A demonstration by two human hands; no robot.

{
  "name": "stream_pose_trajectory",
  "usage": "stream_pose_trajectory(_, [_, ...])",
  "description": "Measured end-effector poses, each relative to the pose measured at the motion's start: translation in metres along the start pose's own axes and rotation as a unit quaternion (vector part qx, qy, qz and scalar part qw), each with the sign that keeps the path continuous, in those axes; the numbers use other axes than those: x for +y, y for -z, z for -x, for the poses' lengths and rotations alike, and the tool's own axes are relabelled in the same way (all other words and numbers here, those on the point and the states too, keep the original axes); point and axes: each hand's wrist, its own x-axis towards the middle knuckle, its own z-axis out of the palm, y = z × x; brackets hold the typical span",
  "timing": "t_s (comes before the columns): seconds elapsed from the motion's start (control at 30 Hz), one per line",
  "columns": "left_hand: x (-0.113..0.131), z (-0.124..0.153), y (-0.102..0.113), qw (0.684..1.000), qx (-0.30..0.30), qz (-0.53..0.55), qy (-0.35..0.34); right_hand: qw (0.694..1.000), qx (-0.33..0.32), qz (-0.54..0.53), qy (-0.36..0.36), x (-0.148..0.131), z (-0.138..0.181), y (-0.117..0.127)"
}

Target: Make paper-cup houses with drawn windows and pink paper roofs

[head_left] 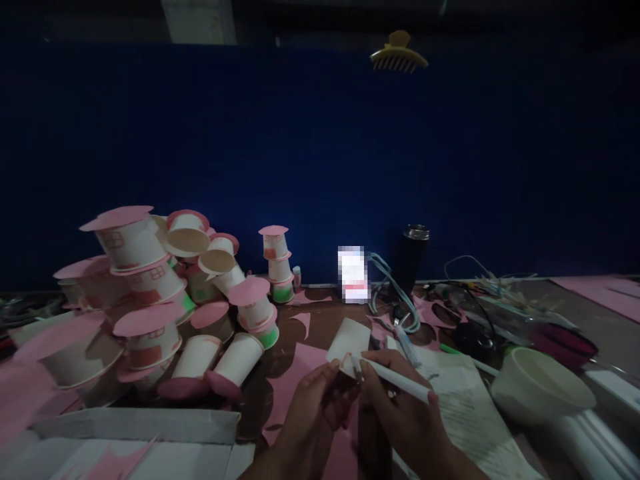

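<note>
My left hand (313, 407) pinches a small white paper cup (349, 343) by its lower edge and holds it up over the table. My right hand (400, 407) is closed round a white pen (395, 379). The pen's tip touches the cup's bottom corner, just beside my left fingertips. Both hands meet above pink paper sheets (295, 377) lying on the brown table.
A heap of paper cups with pink lids (160, 293) fills the left side. A cardboard box (135, 427) lies at the front left. A printed sheet (460, 400), a white bowl (543, 387), a black bottle (413, 257), cables and scissors sit to the right. A blue wall stands behind.
</note>
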Motion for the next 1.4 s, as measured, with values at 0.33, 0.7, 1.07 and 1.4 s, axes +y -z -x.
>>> stream_pose_trajectory(0.33, [-0.004,-0.006,0.007,1.000,0.025,0.004,-0.002,1.000,0.006,0.008,-0.002,0.001,0.000,-0.001])
stream_pose_trajectory(0.7, [-0.003,-0.006,0.006,1.000,0.027,0.007,-0.004,1.000,0.009,0.017,-0.001,0.000,0.001,0.001])
stream_pose_trajectory(1.07, [-0.001,-0.010,0.013,0.997,0.067,-0.007,0.032,1.000,0.010,0.011,-0.009,0.004,0.001,-0.001])
stream_pose_trajectory(1.4, [0.000,-0.012,0.014,0.997,0.066,0.020,0.031,1.000,0.016,0.012,0.002,0.002,0.001,-0.001])
